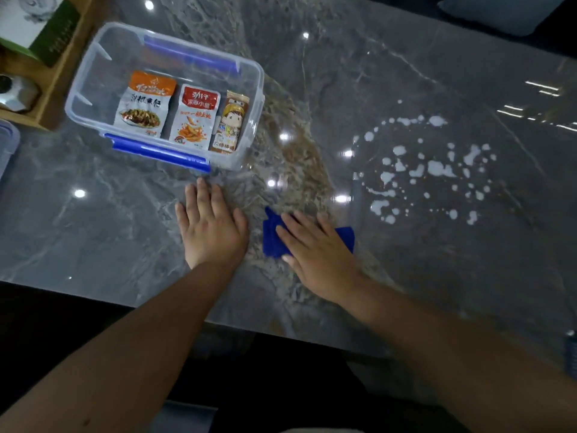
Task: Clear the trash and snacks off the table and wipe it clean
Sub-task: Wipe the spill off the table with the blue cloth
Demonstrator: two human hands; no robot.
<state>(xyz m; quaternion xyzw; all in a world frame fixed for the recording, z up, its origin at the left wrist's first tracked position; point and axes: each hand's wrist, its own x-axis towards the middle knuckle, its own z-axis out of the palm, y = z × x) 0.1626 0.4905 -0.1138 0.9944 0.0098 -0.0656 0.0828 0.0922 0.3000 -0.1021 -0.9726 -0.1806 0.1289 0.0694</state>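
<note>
Hands lie flat, fingers spread: left hand on bare table, right hand pressing blue cloth.

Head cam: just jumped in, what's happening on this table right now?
A person is wiping the grey marble table. The right hand presses flat on a blue cloth; the left hand rests flat on the bare surface beside it. Three snack packets already lie in the open clear bin with blue clips. White spilled splatter to the right of the cloth is not yet wiped.
</note>
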